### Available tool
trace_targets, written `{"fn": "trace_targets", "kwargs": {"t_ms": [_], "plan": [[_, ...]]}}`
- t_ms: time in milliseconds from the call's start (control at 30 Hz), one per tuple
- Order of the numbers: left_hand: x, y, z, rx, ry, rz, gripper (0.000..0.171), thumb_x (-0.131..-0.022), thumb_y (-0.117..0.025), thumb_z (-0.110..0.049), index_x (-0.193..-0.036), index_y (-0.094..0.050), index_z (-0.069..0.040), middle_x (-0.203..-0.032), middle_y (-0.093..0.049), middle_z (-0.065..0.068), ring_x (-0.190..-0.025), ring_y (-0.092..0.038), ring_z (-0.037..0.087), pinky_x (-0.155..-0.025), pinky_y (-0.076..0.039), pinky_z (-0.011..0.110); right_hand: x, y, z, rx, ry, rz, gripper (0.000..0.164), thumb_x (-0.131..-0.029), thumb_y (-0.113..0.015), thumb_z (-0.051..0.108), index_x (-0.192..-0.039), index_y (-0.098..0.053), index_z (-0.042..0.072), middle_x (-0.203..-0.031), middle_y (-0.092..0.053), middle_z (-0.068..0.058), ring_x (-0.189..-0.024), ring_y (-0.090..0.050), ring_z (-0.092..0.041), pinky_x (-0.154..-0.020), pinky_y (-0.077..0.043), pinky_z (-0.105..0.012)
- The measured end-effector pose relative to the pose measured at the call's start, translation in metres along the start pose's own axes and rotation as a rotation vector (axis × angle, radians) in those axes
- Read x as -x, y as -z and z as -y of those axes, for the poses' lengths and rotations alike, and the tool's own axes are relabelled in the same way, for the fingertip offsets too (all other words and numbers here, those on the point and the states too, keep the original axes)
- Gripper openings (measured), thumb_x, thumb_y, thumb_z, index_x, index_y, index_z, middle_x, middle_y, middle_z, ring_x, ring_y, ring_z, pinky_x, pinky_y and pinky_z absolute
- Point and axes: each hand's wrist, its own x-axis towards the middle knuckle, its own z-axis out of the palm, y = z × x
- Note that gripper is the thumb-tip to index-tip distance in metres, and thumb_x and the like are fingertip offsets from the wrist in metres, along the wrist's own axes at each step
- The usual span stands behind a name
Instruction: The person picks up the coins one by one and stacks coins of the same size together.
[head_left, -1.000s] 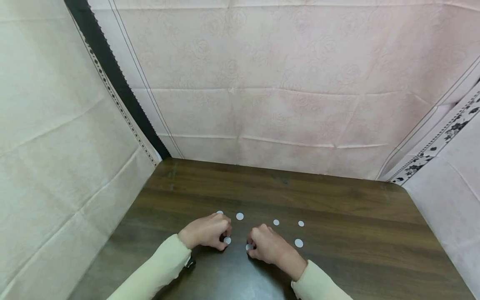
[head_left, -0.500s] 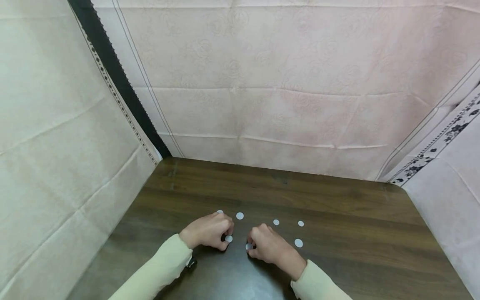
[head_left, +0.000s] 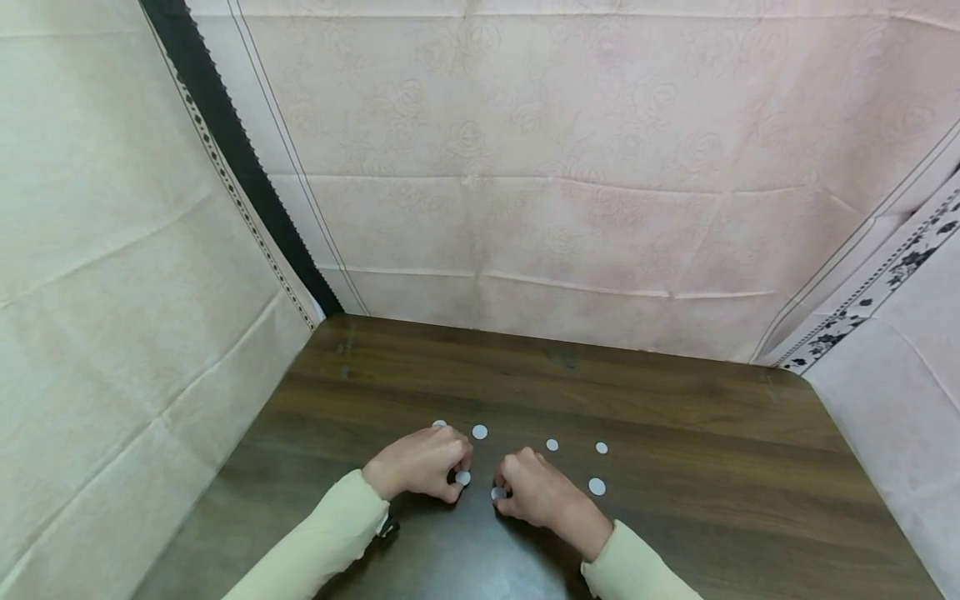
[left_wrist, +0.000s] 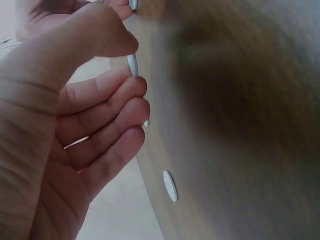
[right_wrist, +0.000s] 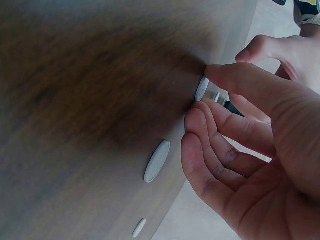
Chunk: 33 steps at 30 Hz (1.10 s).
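Observation:
My left hand (head_left: 423, 461) pinches a small white disc (head_left: 462, 478) at its edges between thumb and forefinger. In the left wrist view that disc (left_wrist: 132, 65) is seen almost edge-on, low over the wood. A short gap to the right, my right hand (head_left: 542, 492) holds another white disc (head_left: 498, 494) between thumb and fingertips. Seen from the right wrist, this disc (right_wrist: 201, 89) is close at the tabletop. The other fingers of both hands curl inward. Beyond the left knuckles lies a disc (head_left: 439, 423), partly hidden by the hand.
More white discs lie flat on the brown wooden table (head_left: 675, 400): one disc (head_left: 480, 432) between and beyond the hands, two smaller discs (head_left: 552, 445) (head_left: 602, 447) at the back right, and a larger disc (head_left: 597, 486) beside the right hand. Pale cloth (head_left: 562, 208) hangs around the table.
My left hand has slid a little to the right with its disc, narrowing the gap to the right hand. The right hand and the lying discs stay put.

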Motion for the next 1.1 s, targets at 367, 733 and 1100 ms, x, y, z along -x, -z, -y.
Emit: {"fn": "trace_targets", "kwargs": {"t_ms": [367, 733, 1100], "plan": [[-0.004, -0.004, -0.008, -0.014, 0.024, -0.025, 0.013, -0.077, -0.081, -0.015, -0.078, -0.068, -0.017, -0.077, -0.064, -0.008, -0.064, -0.045, -0.001, -0.058, -0.038, 0.014, 0.001, 0.000, -0.001, -0.008, 0.027, -0.021, 0.023, -0.085, -0.082, 0.006, -0.070, -0.066, 0.013, -0.057, -0.051, 0.011, -0.049, -0.042, 0.001, -0.047, -0.038, -0.020], [-0.008, -0.007, -0.014, -0.008, -0.007, -0.053, 0.010, -0.077, -0.078, -0.013, -0.079, -0.069, -0.015, -0.078, -0.065, -0.007, -0.064, -0.046, -0.002, -0.058, -0.038, 0.013, 0.000, -0.001, -0.002, -0.009, 0.016, -0.015, 0.035, -0.085, -0.080, 0.006, -0.061, -0.056, 0.016, -0.052, -0.037, 0.014, -0.046, -0.033, 0.001, -0.046, -0.029, -0.018], [-0.012, -0.012, -0.019, -0.008, 0.000, -0.055, 0.015, -0.074, -0.082, -0.015, -0.076, -0.067, -0.016, -0.076, -0.064, -0.008, -0.064, -0.046, -0.002, -0.058, -0.037, 0.012, 0.000, -0.001, -0.002, -0.004, 0.021, -0.023, 0.039, -0.084, -0.080, 0.005, -0.058, -0.053, 0.017, -0.052, -0.035, 0.015, -0.047, -0.032, 0.001, -0.046, -0.028, -0.018]]}}
